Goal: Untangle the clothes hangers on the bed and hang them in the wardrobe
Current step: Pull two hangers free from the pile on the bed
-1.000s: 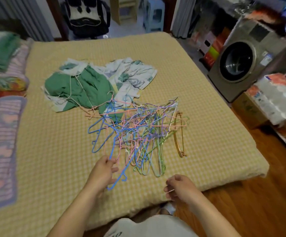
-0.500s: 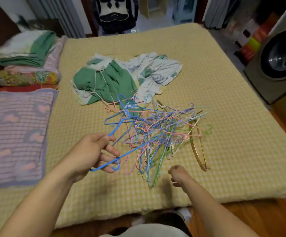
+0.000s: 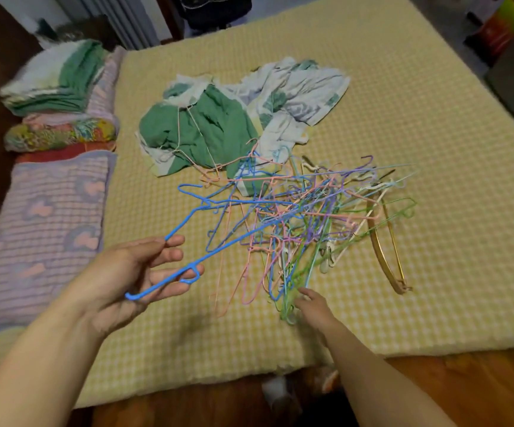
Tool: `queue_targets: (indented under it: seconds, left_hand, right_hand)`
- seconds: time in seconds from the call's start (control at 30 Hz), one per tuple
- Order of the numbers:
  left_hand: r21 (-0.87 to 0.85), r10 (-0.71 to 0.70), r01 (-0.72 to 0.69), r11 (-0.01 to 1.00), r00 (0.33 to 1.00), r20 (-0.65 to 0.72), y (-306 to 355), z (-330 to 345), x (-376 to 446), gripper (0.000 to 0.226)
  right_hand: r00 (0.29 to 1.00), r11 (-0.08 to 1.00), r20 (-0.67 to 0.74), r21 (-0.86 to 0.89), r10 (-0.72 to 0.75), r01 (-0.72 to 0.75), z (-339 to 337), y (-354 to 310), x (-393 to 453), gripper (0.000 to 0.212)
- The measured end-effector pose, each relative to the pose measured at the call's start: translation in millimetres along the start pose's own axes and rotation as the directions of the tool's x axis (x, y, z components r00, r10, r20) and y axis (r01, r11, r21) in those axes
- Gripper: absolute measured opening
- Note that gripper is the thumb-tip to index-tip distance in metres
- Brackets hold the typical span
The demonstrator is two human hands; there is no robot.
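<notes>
A tangled heap of thin hangers (image 3: 305,217) in blue, pink, green, purple and white lies in the middle of the yellow checked bed (image 3: 418,118). My left hand (image 3: 135,278) grips one end of a blue hanger (image 3: 188,217) and lifts it above the bed; its far end is still caught in the heap. My right hand (image 3: 312,303) rests on the near ends of the green and blue hangers at the heap's front, fingers pressing down. A gold hanger (image 3: 386,254) lies at the heap's right side. No wardrobe is in view.
Crumpled green and white clothes (image 3: 218,124) lie just behind the heap. Folded blankets (image 3: 61,100) and a purple striped cover (image 3: 43,217) occupy the bed's left side. Wooden floor (image 3: 465,389) runs along the near edge.
My left hand has raised the blue hanger and pulled it left out of the heap. My right hand has moved forward onto the near ends of the hangers. The view has shifted left.
</notes>
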State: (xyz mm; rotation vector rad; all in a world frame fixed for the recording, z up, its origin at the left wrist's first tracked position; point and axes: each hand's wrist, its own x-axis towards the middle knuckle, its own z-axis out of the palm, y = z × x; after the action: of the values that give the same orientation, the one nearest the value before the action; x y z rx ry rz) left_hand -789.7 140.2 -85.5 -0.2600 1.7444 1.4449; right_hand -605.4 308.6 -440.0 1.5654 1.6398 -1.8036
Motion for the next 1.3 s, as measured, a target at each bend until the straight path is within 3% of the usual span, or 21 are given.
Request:
queue_targets:
  seconds: [0.1,0.17,0.3,0.4,0.47,0.5,0.63,0.73,0.83,0.9,1.0,1.2,1.3]
  left_hand:
    - [-0.016,-0.021,0.021,1.000,1.000,0.011,6.9,8.2,-0.1,0.027]
    - [-0.014,-0.025,0.025,1.000,0.999,0.033,17.1,14.1,-1.8,0.027]
    - [-0.027,-0.034,0.035,0.999,0.998,0.056,30.1,16.1,-0.2,0.025]
    - [0.005,0.000,0.000,1.000,0.999,0.041,24.2,8.2,4.4,0.025]
    - [-0.003,-0.028,0.029,1.000,0.999,0.017,12.6,-3.2,10.4,0.024]
    - [-0.038,-0.073,0.073,0.997,0.997,0.005,4.3,-10.9,15.1,0.023]
    - [-0.137,-0.280,0.275,0.952,0.960,-0.022,-37.3,-35.1,30.7,0.026]
    - [-0.076,-0.326,0.322,0.944,0.944,-0.049,-67.8,-47.4,39.3,0.024]
    - [0.211,-0.332,0.342,0.916,0.940,-0.086,-88.5,-58.2,42.2,0.027]
    - [0.377,-0.314,0.326,0.867,0.945,-0.097,-100.2,-64.0,47.0,0.027]
    - [0.494,-0.241,0.263,0.829,0.964,-0.110,-114.8,-61.3,55.0,0.025]
    - [0.571,-0.020,0.098,0.815,0.990,-0.141,-151.5,-28.9,62.8,0.027]
    - [0.617,0.012,0.051,0.785,0.995,-0.097,-172.4,-11.9,59.0,0.032]
  right_hand:
    - [0.997,1.000,0.076,0.028,-0.005,0.003,15.0,6.6,3.9,0.079]
    - [0.999,0.995,0.051,0.100,0.004,-0.009,24.0,-4.8,-6.0,0.085]
    - [0.997,0.981,0.052,0.191,-0.050,0.040,27.9,-31.2,-24.0,0.030]
    - [0.989,0.980,-0.127,0.174,-0.074,0.096,2.6,-39.7,-47.8,0.012]
    - [0.951,0.996,-0.301,0.031,-0.072,0.085,-34.1,-39.7,-68.2,0.013]
    - [0.932,0.996,-0.353,-0.065,-0.082,0.063,-55.7,-36.3,-76.2,0.024]
    - [0.894,0.889,-0.397,-0.458,-0.207,0.003,-133.6,-37.0,-105.6,0.073]
    - [0.869,0.728,-0.392,-0.683,-0.302,-0.055,-169.4,-53.6,-119.1,0.061]
    - [0.840,0.560,-0.368,-0.823,-0.398,-0.095,-192.0,-77.3,-127.5,0.040]
    - [0.831,0.518,-0.354,-0.850,-0.429,-0.095,-199.3,-91.1,-129.9,0.037]
    - [0.843,0.559,-0.367,-0.823,-0.394,-0.096,-197.0,-93.4,-126.2,0.038]
    - [0.878,0.779,-0.416,-0.621,-0.236,-0.085,-156.9,-61.4,-118.2,0.038]
    - [0.865,0.727,-0.399,-0.684,-0.303,-0.060,-131.8,-48.8,-117.5,0.046]
